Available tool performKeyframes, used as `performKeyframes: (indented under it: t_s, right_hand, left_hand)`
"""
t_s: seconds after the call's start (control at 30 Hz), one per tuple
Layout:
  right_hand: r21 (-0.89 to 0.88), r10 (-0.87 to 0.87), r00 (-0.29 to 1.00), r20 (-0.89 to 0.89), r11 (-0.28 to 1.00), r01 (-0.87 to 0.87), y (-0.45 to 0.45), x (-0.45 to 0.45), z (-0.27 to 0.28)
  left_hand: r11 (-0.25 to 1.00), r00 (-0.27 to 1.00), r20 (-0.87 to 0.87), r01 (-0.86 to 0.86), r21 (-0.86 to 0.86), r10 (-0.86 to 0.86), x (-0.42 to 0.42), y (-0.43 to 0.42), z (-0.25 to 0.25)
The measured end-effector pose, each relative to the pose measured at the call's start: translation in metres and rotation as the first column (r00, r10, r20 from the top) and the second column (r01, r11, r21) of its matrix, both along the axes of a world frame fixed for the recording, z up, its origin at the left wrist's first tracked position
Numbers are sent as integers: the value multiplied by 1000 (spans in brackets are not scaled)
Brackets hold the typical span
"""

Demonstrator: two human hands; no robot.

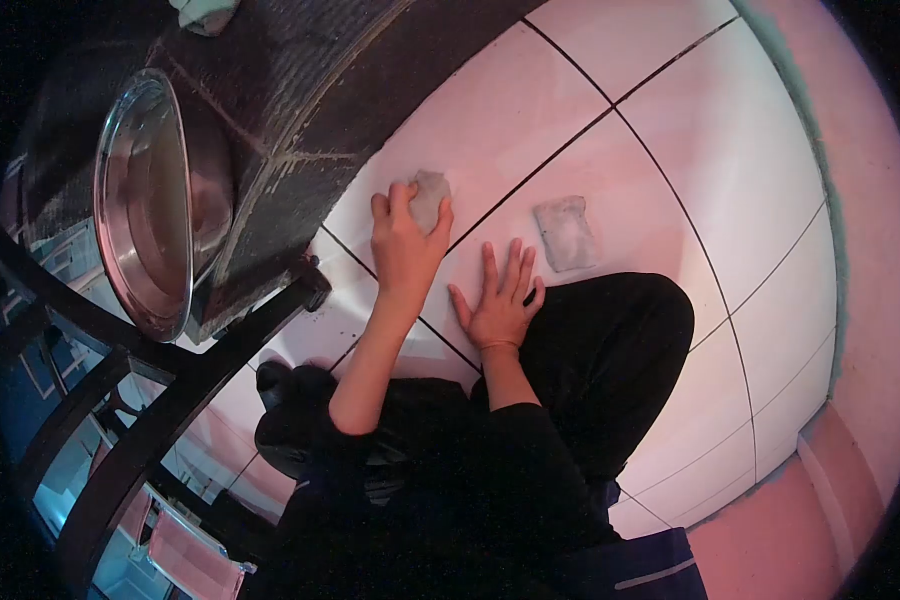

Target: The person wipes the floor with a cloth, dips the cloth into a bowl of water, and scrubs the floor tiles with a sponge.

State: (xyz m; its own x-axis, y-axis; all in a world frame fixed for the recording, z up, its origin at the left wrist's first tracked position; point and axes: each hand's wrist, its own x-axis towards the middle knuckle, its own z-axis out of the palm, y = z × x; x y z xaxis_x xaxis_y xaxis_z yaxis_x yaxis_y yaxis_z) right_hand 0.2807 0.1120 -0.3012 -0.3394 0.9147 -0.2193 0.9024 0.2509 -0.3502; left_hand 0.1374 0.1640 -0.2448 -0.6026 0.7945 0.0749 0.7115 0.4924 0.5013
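My left hand [408,245] is on the white tiled floor, its fingers and thumb closed around a crumpled pale grey cloth [430,203]. The fingers cover part of this cloth. To the right, my right hand [500,312] lies palm down on the tiles with its fingers spread and nothing in them. A second grey cloth [567,234], folded into a rough rectangle, rests flat on the floor just beyond the right fingertips, apart from them.
A shiny metal basin [150,210] with liquid in it stands on the dark furniture [300,110] at left. Dark wooden bars [180,400] are at the lower left. My bent knee [630,330] is beside my right hand. A pink wall [870,300] borders the floor at right.
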Motion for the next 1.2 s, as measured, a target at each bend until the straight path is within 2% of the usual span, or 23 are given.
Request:
performKeyframes:
  t_s: [0.03, 0.1, 0.23, 0.4, 0.47, 0.57, 0.7, 0.77, 0.8, 0.9, 1.0, 1.1, 1.17, 1.2]
  right_hand:
    - [-3, 3, 1000, 12, 1000, -3, 0, 0, 1]
    - [0, 4, 1000, 22, 1000, -4, 0, -2, 0]
    - [40, 24, 999, 32, 999, -26, 1, -1, -1]
    - [43, 25, 999, 24, 999, -26, 1, -2, -1]
    - [56, 23, 999, 38, 998, -25, -1, -1, 0]
    - [7, 19, 998, 54, 1000, -19, 0, -1, 2]
    - [-11, 8, 999, 41, 1000, -8, -3, 1, 0]
    - [26, 20, 999, 30, 999, -20, -2, 0, -1]
    - [29, 17, 999, 30, 999, -17, -1, -1, -1]
    - [7, 21, 999, 23, 1000, -21, -2, 1, 0]
    - [14, 31, 999, 20, 999, -31, -1, -1, 2]
    - [-31, 14, 999, 36, 999, -13, -2, 1, 2]
    - [24, 23, 999, 30, 999, -24, -1, 0, 0]
    - [25, 24, 999, 29, 999, -25, 1, 0, 0]
  left_hand:
    - [1000, 1000, 1, 0, -4, 0, -1, 11, -2]
    - [994, 999, 32, -1, 112, -3, -6, 47, -9]
    - [997, 1000, 20, 17, 77, -19, -14, 104, -7]
    - [998, 999, 37, 36, 52, -38, -5, 73, -9]
    - [990, 991, -54, 122, 63, -119, 0, 38, -14]
    - [996, 996, -3, 85, 8, -85, 7, 8, -5]
    - [998, 997, 70, 44, -33, -42, 0, 37, -5]
    - [995, 998, -14, 70, 76, -69, -5, 72, -10]
    - [994, 997, -14, 73, 79, -72, -7, 89, -9]
    - [999, 999, 23, 40, 8, -40, -5, 115, -7]
    - [999, 999, 20, 29, 13, -30, -3, 101, -11]
    - [999, 998, 46, 34, 15, -35, 11, 45, -14]
    - [998, 998, 41, 55, 40, -57, 12, 8, -18]
    - [999, 996, 84, 22, -40, -18, 13, -1, -15]
